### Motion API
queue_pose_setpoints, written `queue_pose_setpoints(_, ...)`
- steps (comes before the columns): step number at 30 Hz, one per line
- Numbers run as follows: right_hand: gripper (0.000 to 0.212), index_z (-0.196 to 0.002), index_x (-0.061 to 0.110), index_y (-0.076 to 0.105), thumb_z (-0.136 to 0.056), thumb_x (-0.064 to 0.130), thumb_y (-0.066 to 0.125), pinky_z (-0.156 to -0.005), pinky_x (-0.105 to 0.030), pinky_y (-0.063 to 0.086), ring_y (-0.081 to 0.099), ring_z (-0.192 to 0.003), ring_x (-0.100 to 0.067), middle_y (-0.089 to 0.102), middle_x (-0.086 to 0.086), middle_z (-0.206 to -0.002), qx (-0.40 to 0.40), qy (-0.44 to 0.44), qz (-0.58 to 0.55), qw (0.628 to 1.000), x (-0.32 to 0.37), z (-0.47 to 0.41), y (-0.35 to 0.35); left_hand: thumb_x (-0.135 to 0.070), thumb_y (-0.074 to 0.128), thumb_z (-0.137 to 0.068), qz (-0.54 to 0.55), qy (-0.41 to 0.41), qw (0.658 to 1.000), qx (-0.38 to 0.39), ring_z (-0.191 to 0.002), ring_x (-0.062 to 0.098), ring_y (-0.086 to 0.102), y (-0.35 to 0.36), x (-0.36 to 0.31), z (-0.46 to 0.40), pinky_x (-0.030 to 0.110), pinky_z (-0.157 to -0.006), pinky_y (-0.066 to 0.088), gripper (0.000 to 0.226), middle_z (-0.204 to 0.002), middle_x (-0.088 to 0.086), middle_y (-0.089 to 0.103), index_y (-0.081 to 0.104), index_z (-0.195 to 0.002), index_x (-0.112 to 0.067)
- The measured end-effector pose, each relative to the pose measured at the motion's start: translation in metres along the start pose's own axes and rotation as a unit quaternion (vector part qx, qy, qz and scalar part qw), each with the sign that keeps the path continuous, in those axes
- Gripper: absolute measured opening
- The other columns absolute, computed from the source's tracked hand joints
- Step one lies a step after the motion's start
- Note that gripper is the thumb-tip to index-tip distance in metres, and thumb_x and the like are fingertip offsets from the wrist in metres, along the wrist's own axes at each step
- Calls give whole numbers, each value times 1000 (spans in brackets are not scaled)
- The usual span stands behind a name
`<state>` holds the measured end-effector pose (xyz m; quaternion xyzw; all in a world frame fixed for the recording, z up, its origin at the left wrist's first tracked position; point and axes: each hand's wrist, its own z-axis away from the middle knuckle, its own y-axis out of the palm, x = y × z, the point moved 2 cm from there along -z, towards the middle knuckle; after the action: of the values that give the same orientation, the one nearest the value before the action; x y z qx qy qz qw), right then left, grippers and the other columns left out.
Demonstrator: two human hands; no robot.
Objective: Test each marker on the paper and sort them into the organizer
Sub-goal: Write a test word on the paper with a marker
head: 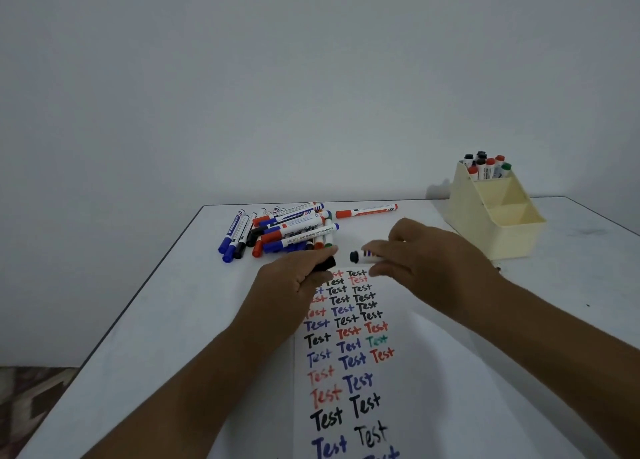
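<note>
A cream plastic stepped organizer [498, 216] stands on a white table [173, 320]; beside it a white paper sheet [408, 389] bears black, blue, red and green "Test" words.

A plain room with a work table, most likely in a home or small office.

A bare, pale wall [311, 77] fills the whole upper half of the frame, with no fittings on it. Below it stands a white table [156, 320] with a dark edge, running from the centre to the bottom of the frame. In the lower left corner a strip of patterned rug or floor covering [31, 396] shows beside the table. Stationery sets the tone: a heap of whiteboard markers [277, 230] at centre, a cream desk organizer [491, 212] at right, and paper [346, 354] covered with handwritten "Test" words.
</note>
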<state>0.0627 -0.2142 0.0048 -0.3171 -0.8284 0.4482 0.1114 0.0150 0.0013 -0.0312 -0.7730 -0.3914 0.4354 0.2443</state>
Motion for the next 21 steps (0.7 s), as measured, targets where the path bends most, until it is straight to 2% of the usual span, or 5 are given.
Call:
queue_pose_setpoints(2, 27, -105, 21, 76, -86, 39, 72, -44, -24, 35, 50, -47, -23, 57, -3, -76, 5, -27, 33, 999, 5, -1, 5, -28, 54, -97, -1, 9, 1000, -8, -101, -8, 44, 0, 0, 0, -8, -81, 27, 42, -125, -7, 64, 48, -138, -32)
queue_pose_setpoints(7, 24, -103, 17, 73, -87, 35, 73, -43, -27, 35, 41, -42, -22, 54, -4, -74, -15, -45, 61, 997, 14, -8, 13, -27, 54, -97, -20, 28, 999, 6, -96, -2, 47, 1, -5, 0, -6, -80, 28, 40, -118, -2, 66, 51, -137, -26)
queue_pose_setpoints(10, 26, -105, 16, 71, -87, 34, 74, -46, -27, 33, 39, -42, -20, 53, -4, -74, 5, -67, 78, 995, 17, -12, 19, -24, 51, -99, -24, 18, 999, 19, -109, 9, 52, 0, -6, 0, 0, -81, 27, 39, -123, 0, 63, 51, -138, -23)
queue_pose_setpoints(15, 32, -110, 12, 69, -85, 29, 79, -49, -31, 43, 37, -47, -17, 55, -5, -74, 20, -85, 95, 992, 22, -17, 25, -20, 48, -100, -9, -20, 1000, 23, -110, 11, 53, 0, -7, -1, 13, -92, 32, 38, -124, 2, 63, 51, -138, -22)
queue_pose_setpoints(21, 27, -107, 12, 69, -85, 22, 80, -53, -31, 39, 35, -47, -15, 54, -5, -77, 29, -95, 96, 990, 24, -22, 30, -17, 48, -100, -5, -38, 999, 17, -100, 7, 53, 2, -9, 0, 8, -86, 34, 37, -119, 1, 65, 54, -136, -22)
